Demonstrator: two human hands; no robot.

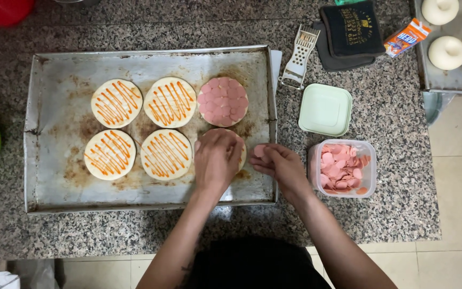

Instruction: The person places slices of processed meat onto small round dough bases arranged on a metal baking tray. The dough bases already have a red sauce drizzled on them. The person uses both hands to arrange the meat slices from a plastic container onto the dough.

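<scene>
right hand [279, 165] pinches pink sausage slices [259, 151] at the tray's right rim | left hand [216, 158] presses fingers down on the lower-right dough round [240, 147], hiding most of it | baking tray [54, 187] has bare metal at left | tub of slices [342, 168] just right | granite counter [391, 123] open beyond

Speckled granite counter [380, 214], large worn metal baking tray [54, 176] lying on it, white slicer tool [299, 56], pale green square lid [325, 109], clear tub of pink sausage slices [342, 168], dark folded cloths [348, 33], second tray [453, 80] at top right
</scene>
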